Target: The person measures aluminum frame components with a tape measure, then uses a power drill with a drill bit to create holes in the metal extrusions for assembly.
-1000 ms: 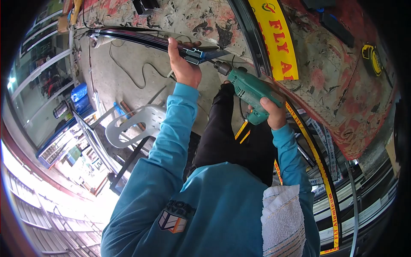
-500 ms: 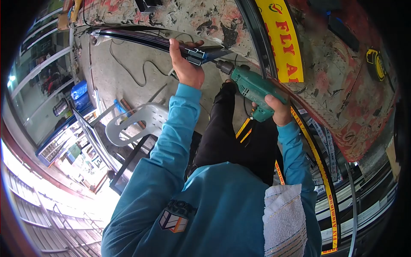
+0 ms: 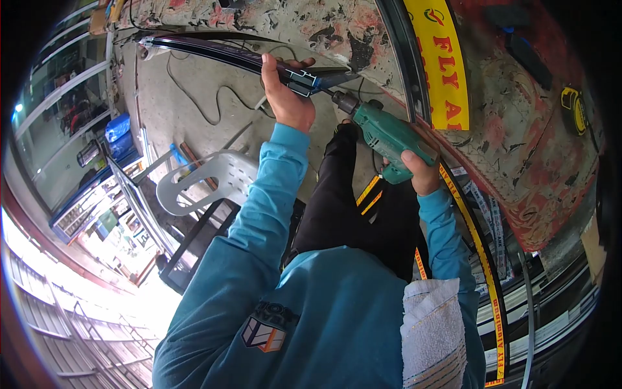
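Observation:
My left hand (image 3: pixel 288 97) is wrapped round a long dark aluminium profile (image 3: pixel 220 54), close to its near end. The profile's cut end faces right, showing its hollow channels and a blue piece at the corner. In my right hand (image 3: pixel 420 170) is a green power drill (image 3: pixel 392 139), held by its grip, with some of the fingers hidden behind it. The drill's black chuck (image 3: pixel 345 101) points up and left, and its thin bit reaches right to the profile's cut end. The far end of the profile extends away to the upper left.
A paint-worn bench (image 3: pixel 505 155) stands ahead and to the right, bearing a tape measure (image 3: pixel 574 110) and a dark frame bar with yellow FLY film (image 3: pixel 440 65). A white plastic chair (image 3: pixel 214 178) stands at left. Cable (image 3: pixel 201 110) lies on the floor, and stacked profiles (image 3: pixel 557 330) lie at lower right.
My left hand and the profile have shifted slightly right and down. The drill has drawn a little closer, its bit still at the profile's end. The view has moved slightly.

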`<state>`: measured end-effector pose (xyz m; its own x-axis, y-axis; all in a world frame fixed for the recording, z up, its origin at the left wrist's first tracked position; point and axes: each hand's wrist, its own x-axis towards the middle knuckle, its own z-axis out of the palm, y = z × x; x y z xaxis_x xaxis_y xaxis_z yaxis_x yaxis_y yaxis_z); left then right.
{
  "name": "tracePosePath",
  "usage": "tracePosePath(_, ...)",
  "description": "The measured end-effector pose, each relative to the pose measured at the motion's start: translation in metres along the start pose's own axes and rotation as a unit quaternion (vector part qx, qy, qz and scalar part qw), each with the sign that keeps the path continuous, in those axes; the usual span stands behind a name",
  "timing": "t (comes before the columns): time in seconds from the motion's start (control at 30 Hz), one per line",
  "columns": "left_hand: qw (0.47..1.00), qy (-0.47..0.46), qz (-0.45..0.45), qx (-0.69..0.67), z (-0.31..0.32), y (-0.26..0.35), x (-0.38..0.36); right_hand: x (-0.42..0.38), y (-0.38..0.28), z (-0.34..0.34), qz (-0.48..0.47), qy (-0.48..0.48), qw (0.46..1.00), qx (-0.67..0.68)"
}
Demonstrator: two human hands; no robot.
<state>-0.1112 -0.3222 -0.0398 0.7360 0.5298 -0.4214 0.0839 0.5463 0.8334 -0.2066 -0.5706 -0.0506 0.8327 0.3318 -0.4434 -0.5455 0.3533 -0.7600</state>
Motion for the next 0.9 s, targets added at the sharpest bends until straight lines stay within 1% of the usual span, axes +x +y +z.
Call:
tracePosePath(0.13,1.000,0.004,-0.006,-0.006,0.001,0.001,-0.001,0.000,0.000,0.003,0.006,0.006,1.000,0.011)
tracePosePath(0.2,1.000,0.015,-0.008,-0.006,0.003,0.001,-0.002,0.000,0.002,0.001,-0.015,-0.002,1.000,-0.015)
tracePosePath(0.33,1.000,0.016,-0.005,-0.007,0.001,0.001,-0.002,0.003,0.003,-0.001,-0.005,-0.014,1.000,-0.013)
tracePosePath(0.4,1.000,0.008,-0.004,-0.017,0.001,0.000,0.000,0.003,0.001,0.002,-0.010,0.009,1.000,0.006)
tracePosePath(0.53,1.000,0.022,-0.004,-0.017,0.000,-0.002,0.002,0.003,0.005,0.001,-0.028,0.020,0.999,-0.021)
tracePosePath(0.6,1.000,0.025,-0.005,-0.015,-0.001,-0.002,0.002,0.003,0.006,0.000,0.005,0.023,0.999,0.022)
tracePosePath(0.63,0.999,0.028,-0.002,-0.017,0.000,-0.002,0.002,0.003,0.006,-0.001,0.006,0.020,1.000,0.019)
tracePosePath(0.7,1.000,0.025,0.001,-0.015,0.000,-0.003,0.003,0.006,0.007,-0.004,-0.040,0.005,0.999,-0.029)
tracePosePath(0.73,0.999,0.030,0.006,-0.016,0.000,-0.004,0.003,0.003,0.008,-0.001,-0.037,0.001,0.999,-0.029)
tracePosePath(0.8,0.999,0.031,0.008,-0.015,0.001,-0.005,0.004,0.005,0.007,0.002,-0.007,0.012,1.000,0.026)
tracePosePath(0.9,0.999,0.035,0.008,-0.015,0.000,-0.005,0.005,0.007,0.010,0.001,-0.015,0.003,1.000,0.015)
